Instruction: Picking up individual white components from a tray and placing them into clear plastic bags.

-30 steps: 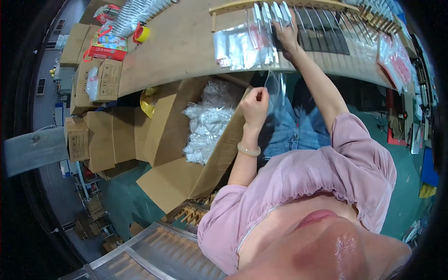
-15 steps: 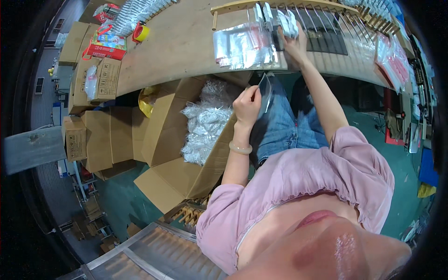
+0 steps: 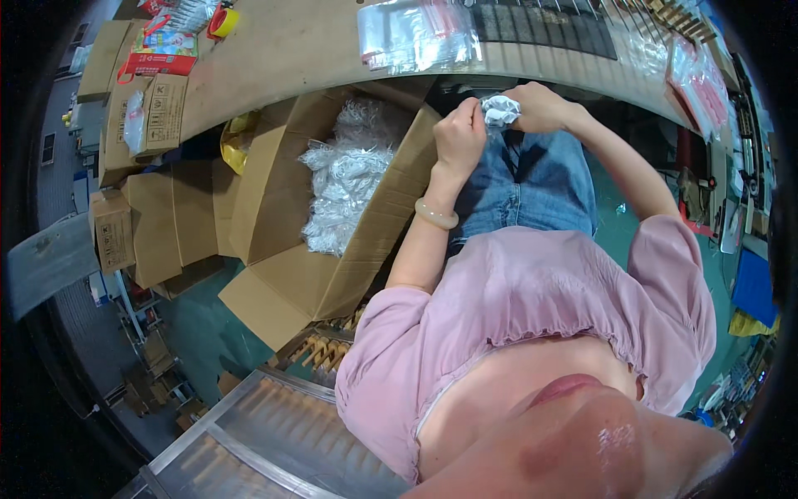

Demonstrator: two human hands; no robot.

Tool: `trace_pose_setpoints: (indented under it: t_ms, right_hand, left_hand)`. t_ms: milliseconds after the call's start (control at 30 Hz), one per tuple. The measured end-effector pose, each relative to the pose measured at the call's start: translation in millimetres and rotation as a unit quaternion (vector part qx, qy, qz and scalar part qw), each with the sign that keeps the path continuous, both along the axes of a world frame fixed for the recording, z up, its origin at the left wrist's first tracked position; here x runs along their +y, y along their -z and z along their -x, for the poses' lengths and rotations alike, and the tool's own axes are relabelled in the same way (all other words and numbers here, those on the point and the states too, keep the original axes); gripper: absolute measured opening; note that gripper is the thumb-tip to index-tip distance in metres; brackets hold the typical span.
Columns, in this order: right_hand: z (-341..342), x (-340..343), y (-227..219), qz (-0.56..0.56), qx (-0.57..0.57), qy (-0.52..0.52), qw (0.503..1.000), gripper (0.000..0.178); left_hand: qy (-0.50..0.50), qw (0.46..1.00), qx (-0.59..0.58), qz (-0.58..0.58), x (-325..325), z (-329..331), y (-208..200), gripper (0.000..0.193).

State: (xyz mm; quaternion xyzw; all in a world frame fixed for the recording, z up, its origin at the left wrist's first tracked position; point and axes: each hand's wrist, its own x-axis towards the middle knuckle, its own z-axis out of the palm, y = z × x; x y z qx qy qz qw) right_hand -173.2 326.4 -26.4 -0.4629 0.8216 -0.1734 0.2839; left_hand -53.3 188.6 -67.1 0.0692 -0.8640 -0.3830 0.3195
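Note:
Just off the table's front edge, above my lap, my two hands are close together. A folded white bundle (image 3: pixel 501 111), perhaps cable or cloth, sits between them. My right hand (image 3: pixel 539 106) grips it from the right, fingers partly hidden behind it. My left hand (image 3: pixel 461 135) is closed in a pinch at the bundle's left side. The clear plastic bag that showed in this hand earlier can hardly be made out now. On the table, flat clear bags (image 3: pixel 416 35) lie in a stack beyond both hands.
To the left, an open cardboard box (image 3: pixel 270 287) holds many bagged white bundles (image 3: pixel 349 179). A dark mat (image 3: pixel 544 32) lies under metal rack prongs at the far side. More bags (image 3: pixel 698 87) hang over the table's right edge. Closed cartons (image 3: pixel 162 112) stand far left.
My right hand has brought the white bundle from the rack toward me, down to my left hand. My left hand has shifted slightly right and up. The view has tipped nearer my body.

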Motion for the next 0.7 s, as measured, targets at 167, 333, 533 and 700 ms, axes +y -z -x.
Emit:
trace_pose_setpoints:
  t_ms: [167, 333, 533, 700]
  right_hand:
    - [4, 4, -5, -0.009, -0.177, 0.061, 0.982, 0.044]
    - [5, 3, -16, 0.008, -0.205, 0.111, 0.972, 0.05]
    - [14, 12, -14, 0.018, -0.126, 0.049, 0.991, 0.051]
    - [11, 8, -26, 0.001, 0.002, 0.007, 1.0, 0.052]
  left_hand:
    - [-0.002, 1.0, -0.023, 0.0, 7, 3, 1, 0.008]
    - [-0.031, 0.999, 0.01, -0.003, 7, 13, 0, 0.008]
    - [-0.033, 0.999, 0.002, -0.009, 9, 16, -3, 0.008]
    - [-0.022, 1.0, -0.004, 0.0, 12, 16, -6, 0.007]
